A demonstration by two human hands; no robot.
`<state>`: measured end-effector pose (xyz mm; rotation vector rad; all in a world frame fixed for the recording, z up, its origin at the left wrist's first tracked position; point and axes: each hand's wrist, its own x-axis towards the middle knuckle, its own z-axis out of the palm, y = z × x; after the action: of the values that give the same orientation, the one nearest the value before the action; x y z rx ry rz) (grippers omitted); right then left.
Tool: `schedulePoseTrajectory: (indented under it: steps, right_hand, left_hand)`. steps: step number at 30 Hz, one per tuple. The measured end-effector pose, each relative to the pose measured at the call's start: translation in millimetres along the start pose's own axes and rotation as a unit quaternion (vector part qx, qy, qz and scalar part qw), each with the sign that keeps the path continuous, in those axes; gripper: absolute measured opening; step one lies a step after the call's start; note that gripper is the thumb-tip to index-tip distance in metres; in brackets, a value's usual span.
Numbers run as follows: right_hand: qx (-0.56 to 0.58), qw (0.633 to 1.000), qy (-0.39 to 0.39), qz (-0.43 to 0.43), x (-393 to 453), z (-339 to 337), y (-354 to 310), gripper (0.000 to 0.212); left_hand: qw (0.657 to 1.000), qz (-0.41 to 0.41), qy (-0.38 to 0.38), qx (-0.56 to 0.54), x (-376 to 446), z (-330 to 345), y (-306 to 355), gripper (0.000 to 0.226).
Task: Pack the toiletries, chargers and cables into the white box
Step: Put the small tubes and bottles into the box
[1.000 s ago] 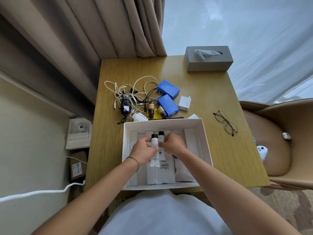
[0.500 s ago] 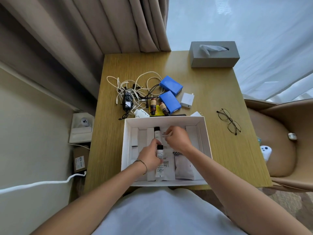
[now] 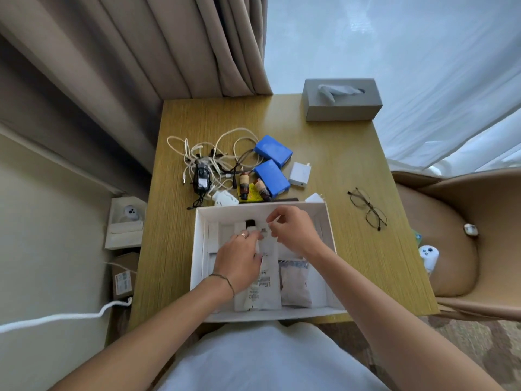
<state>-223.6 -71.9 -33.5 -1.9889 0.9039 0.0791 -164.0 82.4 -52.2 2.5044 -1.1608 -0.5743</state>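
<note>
Two tubes in white box — lengthwise, caps away.

Two blue packs, two brown bottles, one glasses.

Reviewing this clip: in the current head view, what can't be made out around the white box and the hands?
- Head view: whether the right hand pinches anything; its curled fingers hide their tips.
- Head view: most of the black-capped tube; the left hand covers it.
- Head view: print on the white tube; too small to read.
- Head view: the white box floor under both hands.
</note>
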Motion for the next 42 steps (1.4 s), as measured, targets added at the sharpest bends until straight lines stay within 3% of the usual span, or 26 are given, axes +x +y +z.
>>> schedulePoseTrajectory:
  steps: [4, 8, 13, 16, 20, 23, 30, 33, 36, 38, 42]
  right_hand:
    - [0.017, 1.000, 0.020, -0.009, 8.5, -33.4, -18.4, 0.013]
    - [0.016, 0.999, 0.048, -0.010, 31.5, -65.8, -26.8, 0.017]
    - [-0.048, 0.997, 0.068, 0.002, 78.7, -89.6, -14.2, 0.016]
    - [-0.101, 0.993, 0.056, 0.027, 110.2, -92.6, 1.7, 0.030]
    - [-0.264, 0.964, 0.027, 0.008, 144.7, -81.3, 24.9, 0.046]
    - [-0.339, 0.940, 0.026, -0.005, 160.5, -67.6, 37.1, 0.040]
    - [-0.366, 0.928, 0.074, -0.014, 179.1, -58.2, 50.6, 0.047]
    - [-0.277, 0.957, 0.090, 0.001, 176.9, -68.3, 56.3, 0.053]
    - [-0.048, 0.991, 0.106, 0.067, 162.9, -85.7, 59.0, 0.043]
    - [0.103, 0.985, 0.096, 0.094, 149.3, -98.1, 64.6, 0.037]
    - [0.332, 0.932, 0.073, 0.126, 118.6, -119.2, 79.1, 0.029]
  left_hand:
    - [0.993, 0.063, 0.087, -0.044, 20.6, -35.5, 20.0, 0.033]
    - [0.986, 0.094, 0.116, -0.068, 51.3, -61.9, 38.1, 0.032]
    - [0.993, 0.067, 0.079, -0.060, 91.0, -72.5, 43.8, 0.032]
    - [0.997, 0.046, 0.047, -0.047, 109.5, -71.2, 41.3, 0.032]
    - [0.999, 0.023, 0.027, -0.032, 127.7, -65.6, 35.3, 0.032]
    - [1.000, 0.011, 0.014, -0.019, 137.2, -61.1, 30.6, 0.030]
    - [0.999, -0.008, -0.034, 0.000, 153.9, -46.1, 34.3, 0.026]
    - [0.998, -0.008, -0.064, -0.012, 164.0, -38.3, 45.6, 0.025]
    - [0.995, -0.006, -0.098, -0.021, 175.2, -27.2, 57.1, 0.025]
    - [0.992, -0.002, -0.125, -0.026, 183.5, -18.0, 63.9, 0.026]
    - [0.985, 0.007, -0.170, -0.002, 206.4, 0.6, 79.5, 0.026]
